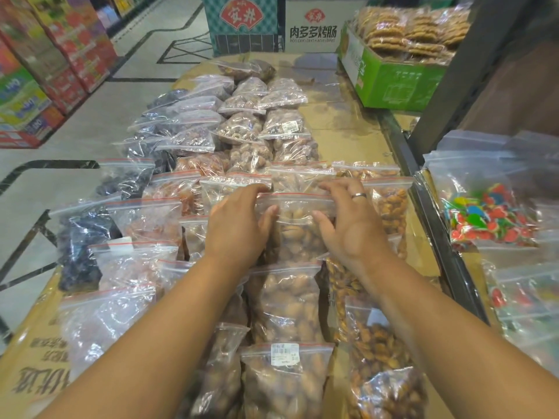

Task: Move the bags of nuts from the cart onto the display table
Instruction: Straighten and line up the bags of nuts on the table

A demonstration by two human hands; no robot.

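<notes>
Our left hand [239,225] and right hand [352,222] both pinch one nut bag [298,228] at its top corners, mid surface [348,140]; candy bags [490,219] at 3 o'clock.

Shop: price-stickered bags of nuts [284,385], stacked cartons [75,46].

Clear zip bags of nuts [290,300] lie flat in overlapping rows down the frame's centre. The cardboard-covered table [341,140] carries them.
</notes>
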